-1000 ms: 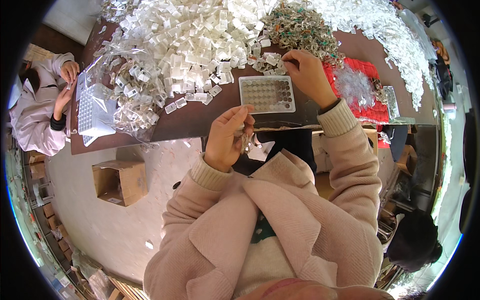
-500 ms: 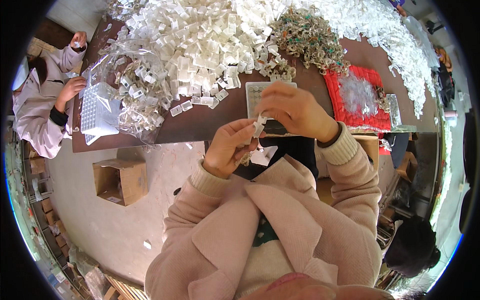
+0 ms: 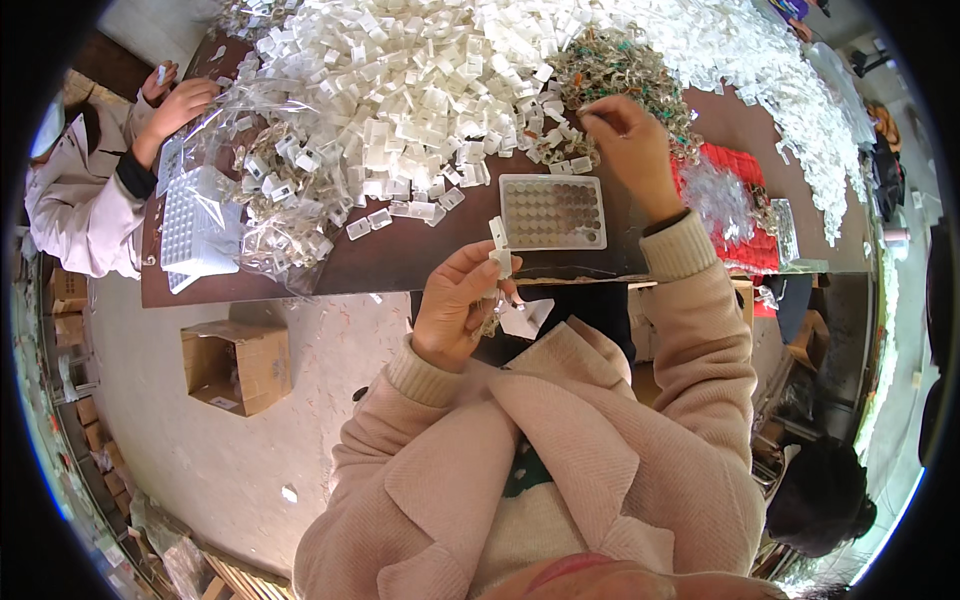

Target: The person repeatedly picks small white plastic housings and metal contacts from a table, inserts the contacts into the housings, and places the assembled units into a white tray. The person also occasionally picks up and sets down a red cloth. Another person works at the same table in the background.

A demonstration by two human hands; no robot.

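My left hand (image 3: 448,312) is closed round a small white plastic case (image 3: 501,246), its lid hinged up, held upright between thumb and fingers just in front of the table edge. Below it, small beige looped pieces (image 3: 490,325) poke out from the same hand. My right hand (image 3: 635,150) is over the table at the near edge of a heap of beige and green looped pieces (image 3: 625,65). Its thumb and fingertips are pinched together; whatever is between them is too small to make out. Between my hands lies a clear tray (image 3: 552,243) with rows of round pockets.
A big heap of white plastic cases (image 3: 400,110) covers the table's middle. At right is a red quilted cloth (image 3: 762,258) with clear plastic pieces on it. A co-worker's hand (image 3: 188,104) is by a plastic bag at left. A cardboard box (image 3: 262,375) stands on the floor.
My right hand has left the white case and moved up and right to the beige heap, uncovering the tray. My left hand still holds the case. The co-worker's hand has moved toward the bag.
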